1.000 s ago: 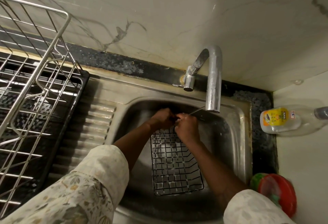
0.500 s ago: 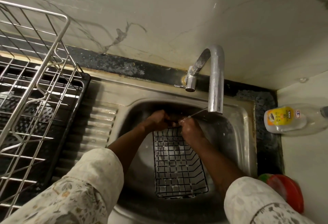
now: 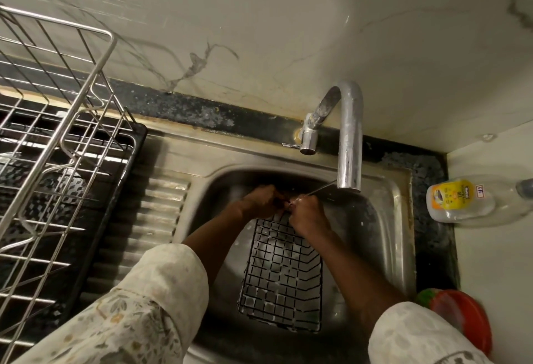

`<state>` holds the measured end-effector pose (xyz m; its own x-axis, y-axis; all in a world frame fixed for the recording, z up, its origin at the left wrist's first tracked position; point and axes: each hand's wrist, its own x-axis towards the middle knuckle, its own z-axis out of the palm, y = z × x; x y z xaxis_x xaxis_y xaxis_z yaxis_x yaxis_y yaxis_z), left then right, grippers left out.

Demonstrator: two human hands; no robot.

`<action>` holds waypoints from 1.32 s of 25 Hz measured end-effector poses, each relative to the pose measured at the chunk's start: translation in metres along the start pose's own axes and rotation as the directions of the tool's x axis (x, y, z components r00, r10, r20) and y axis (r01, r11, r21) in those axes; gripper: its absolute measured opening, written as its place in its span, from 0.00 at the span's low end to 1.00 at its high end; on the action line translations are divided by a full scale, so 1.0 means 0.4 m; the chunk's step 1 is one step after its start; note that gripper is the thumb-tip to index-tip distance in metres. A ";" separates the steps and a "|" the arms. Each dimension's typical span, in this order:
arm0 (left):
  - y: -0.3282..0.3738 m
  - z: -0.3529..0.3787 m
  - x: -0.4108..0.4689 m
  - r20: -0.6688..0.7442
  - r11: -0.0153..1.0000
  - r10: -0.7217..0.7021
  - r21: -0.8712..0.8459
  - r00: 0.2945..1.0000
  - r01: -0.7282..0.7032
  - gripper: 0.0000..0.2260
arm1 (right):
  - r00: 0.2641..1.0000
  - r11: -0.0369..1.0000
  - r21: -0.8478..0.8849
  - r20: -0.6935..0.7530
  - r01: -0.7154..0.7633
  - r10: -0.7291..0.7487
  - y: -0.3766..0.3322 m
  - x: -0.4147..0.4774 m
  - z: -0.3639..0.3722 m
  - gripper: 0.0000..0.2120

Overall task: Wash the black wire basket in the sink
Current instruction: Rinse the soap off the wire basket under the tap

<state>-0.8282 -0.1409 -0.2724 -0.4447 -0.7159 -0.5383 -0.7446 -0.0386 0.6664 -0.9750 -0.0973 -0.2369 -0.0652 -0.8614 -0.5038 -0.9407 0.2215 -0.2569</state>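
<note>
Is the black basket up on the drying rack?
No, the black wire basket lies inside the sink, right of the drying rack.

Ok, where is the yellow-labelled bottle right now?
Head view, far right: the yellow-labelled bottle sits on the pale surface right of the sink, level with the tap, beyond the red container.

Clear bottle [image 3: 501,205] lying right of tap [image 3: 349,138]. Yellow label [image 3: 455,194]: large word looks like "GEL", the rest too small to read. White sticker [image 3: 479,194] beside the label: characters unclear.
</note>
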 end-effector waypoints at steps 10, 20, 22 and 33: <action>0.025 -0.017 -0.005 -0.213 0.997 0.058 0.060 0.975 -0.047 0.15 | 1.000 0.999 -0.046 -0.002 -0.018 0.018 0.000 0.011 0.005 0.11; 0.034 0.004 -0.019 -0.280 0.995 -0.087 -0.068 0.956 0.070 0.11 | 0.994 0.969 -0.224 -0.019 0.101 -0.108 0.006 0.002 0.028 0.13; 0.036 0.008 -0.013 -0.274 0.994 -0.103 -0.056 0.956 0.091 0.11 | 0.995 0.989 -0.112 -0.017 0.093 -0.095 0.016 -0.001 0.035 0.12; 0.028 -0.014 -0.025 -0.002 0.994 -0.077 0.082 0.997 0.077 0.10 | 0.998 1.000 -0.026 -0.054 0.011 -0.013 0.010 -0.026 0.037 0.12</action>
<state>-0.8291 -0.1380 -0.2566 -0.3853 -0.7120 -0.5870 -0.8150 -0.0359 0.5784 -0.9731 -0.0808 -0.2451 -0.0711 -0.8875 -0.4552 -0.9498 0.1997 -0.2409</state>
